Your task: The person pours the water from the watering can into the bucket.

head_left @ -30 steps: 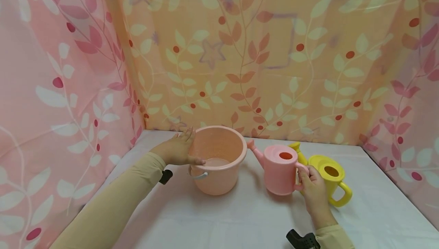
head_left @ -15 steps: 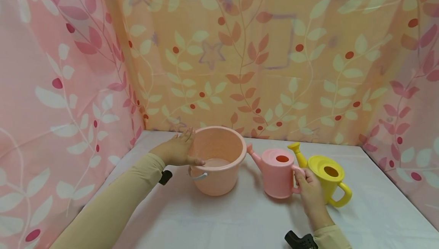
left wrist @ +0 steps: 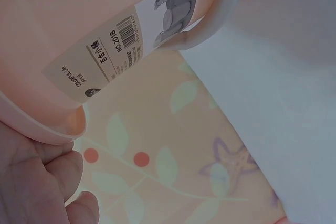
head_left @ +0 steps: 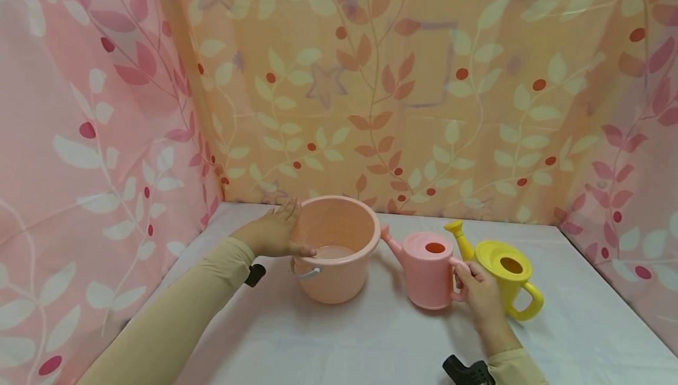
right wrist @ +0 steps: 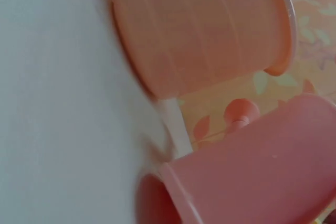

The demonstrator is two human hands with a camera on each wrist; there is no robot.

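A light pink bucket [head_left: 331, 282] stands upright on the white table, its pale handle [head_left: 308, 274] hanging at the near left. My left hand [head_left: 272, 235] rests on the bucket's left rim, fingers extended and thumb lying over the near edge. To the right, my right hand [head_left: 481, 294] grips the handle of a pink watering can [head_left: 428, 273]. That can is upright, with its spout [head_left: 391, 239] pointing at the bucket, close to the rim. In the right wrist view the can's base [right wrist: 181, 195] shows beside the table; I cannot tell whether it touches.
A yellow watering can [head_left: 505, 267] stands just right of my right hand, its handle to the near right and spout to the back left. The white table [head_left: 328, 349] meets patterned cloth walls [head_left: 424, 155] at the back and both sides.
My right hand has brought the pink watering can slightly left and down in the view, away from the yellow one. The left hand and the bucket stay in place.
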